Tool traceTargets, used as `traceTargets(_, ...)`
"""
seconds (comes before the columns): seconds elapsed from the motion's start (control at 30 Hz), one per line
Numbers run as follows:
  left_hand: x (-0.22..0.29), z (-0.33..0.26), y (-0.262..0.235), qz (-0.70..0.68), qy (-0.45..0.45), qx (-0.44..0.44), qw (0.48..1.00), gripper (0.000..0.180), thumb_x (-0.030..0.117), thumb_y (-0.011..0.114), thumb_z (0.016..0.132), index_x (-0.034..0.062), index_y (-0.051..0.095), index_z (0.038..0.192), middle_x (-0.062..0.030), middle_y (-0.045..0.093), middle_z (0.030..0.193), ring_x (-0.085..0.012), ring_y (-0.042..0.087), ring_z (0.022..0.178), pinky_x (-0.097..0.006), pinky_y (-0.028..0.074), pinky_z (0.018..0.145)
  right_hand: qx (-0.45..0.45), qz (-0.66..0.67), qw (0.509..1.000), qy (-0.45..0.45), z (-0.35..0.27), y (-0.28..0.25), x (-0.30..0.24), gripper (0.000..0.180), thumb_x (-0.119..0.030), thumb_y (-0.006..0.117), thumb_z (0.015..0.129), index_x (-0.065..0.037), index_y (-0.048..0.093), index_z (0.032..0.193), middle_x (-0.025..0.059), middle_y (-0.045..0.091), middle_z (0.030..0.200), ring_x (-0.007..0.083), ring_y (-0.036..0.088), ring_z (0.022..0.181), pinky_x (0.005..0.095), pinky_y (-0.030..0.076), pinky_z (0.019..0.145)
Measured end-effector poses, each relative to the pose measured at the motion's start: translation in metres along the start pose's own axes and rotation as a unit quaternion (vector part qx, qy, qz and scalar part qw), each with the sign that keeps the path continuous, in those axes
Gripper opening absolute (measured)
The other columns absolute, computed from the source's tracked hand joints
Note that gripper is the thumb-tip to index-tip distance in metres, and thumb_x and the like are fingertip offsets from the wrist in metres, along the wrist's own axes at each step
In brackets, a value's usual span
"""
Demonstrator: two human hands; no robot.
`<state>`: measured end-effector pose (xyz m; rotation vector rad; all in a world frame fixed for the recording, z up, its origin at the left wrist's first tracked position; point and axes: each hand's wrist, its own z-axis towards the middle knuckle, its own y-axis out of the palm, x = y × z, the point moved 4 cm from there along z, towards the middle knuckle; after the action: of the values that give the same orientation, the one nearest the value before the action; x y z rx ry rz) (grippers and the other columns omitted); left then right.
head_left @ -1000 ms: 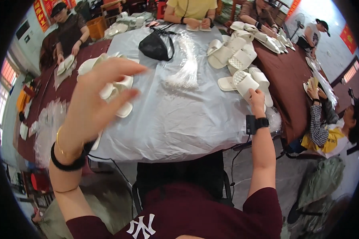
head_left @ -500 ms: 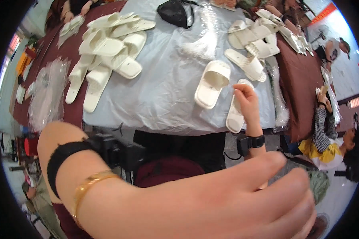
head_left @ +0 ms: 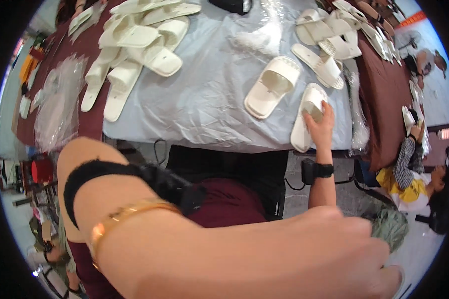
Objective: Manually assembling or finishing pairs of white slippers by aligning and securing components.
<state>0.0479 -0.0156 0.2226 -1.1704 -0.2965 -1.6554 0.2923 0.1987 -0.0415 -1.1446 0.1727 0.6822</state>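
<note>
My right hand (head_left: pixel 322 124), with a black device on its wrist, is closed round the strap part of a white slipper (head_left: pixel 300 134) at the table's near right edge. Just left of it lies another white slipper (head_left: pixel 259 102), toe strap facing away. My left hand (head_left: pixel 349 251) is raised close in front of the view, crossing from the left with a gold bracelet and black band on its arm. Its fingers curl inward, and what they hold, if anything, is hidden.
A pile of white slippers (head_left: pixel 139 37) stands at the left, another pile (head_left: pixel 329 32) at the far right. Clear plastic wrap (head_left: pixel 60 107) lies on the brown cloth at left. White strands (head_left: pixel 262 40) lie near the back. Co-workers sit around, one in a yellow top (head_left: pixel 391 184) at right.
My right hand has gone from hovering over the slipper to gripping it, and the slipper is turned slightly. My left hand stays raised, its fingers shifted. The whole view has tilted.
</note>
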Motion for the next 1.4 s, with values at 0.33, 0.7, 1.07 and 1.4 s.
traceTargets(0.33,-0.161,-0.039,-0.04,0.187,-0.29,0.028,0.938,0.052,0.027,0.065,0.085,0.0013,0.05,0.128,-0.0152,0.056,0.118,-0.0258,0.058,0.101,-0.036,0.047,0.086,0.056,0.051,0.997,-0.008,0.008,0.005,-0.016,0.044,0.004,0.05,0.071,0.0,0.057,0.114,0.0238,0.051,0.121,0.0408,0.045,0.114,0.0464,0.035,0.1)
traceTargets(0.7,-0.314,-0.02,-0.02,0.323,-0.308,0.227,0.865,0.04,0.025,0.063,0.083,-0.0021,0.056,0.11,-0.0232,0.06,0.102,-0.0393,0.059,0.093,-0.044,0.048,0.081,0.076,0.082,0.994,0.019,0.017,0.025,-0.03,0.043,0.005,0.048,0.072,0.001,0.056,0.113,0.0245,0.049,0.121,0.0405,0.045,0.115,0.0452,0.035,0.101)
traceTargets(1.07,-0.327,-0.025,-0.027,0.344,-0.316,0.239,0.851,0.017,0.016,0.055,0.083,0.0003,0.057,0.089,-0.0238,0.063,0.088,-0.0403,0.063,0.082,-0.047,0.051,0.072,0.045,0.1,0.994,0.012,0.002,0.014,-0.035,0.042,0.005,0.049,0.07,0.002,0.057,0.111,0.0212,0.053,0.118,0.0382,0.048,0.112,0.0435,0.038,0.099)
traceTargets(1.4,-0.334,-0.02,-0.032,0.341,-0.381,0.154,0.845,0.027,0.02,0.05,0.08,-0.0013,0.067,0.08,-0.0257,0.065,0.083,-0.0415,0.064,0.077,-0.048,0.052,0.07,0.041,0.119,0.992,0.017,0.001,0.011,-0.032,0.039,0.004,0.048,0.07,0.002,0.058,0.108,0.0203,0.055,0.114,0.038,0.05,0.109,0.0434,0.039,0.097)
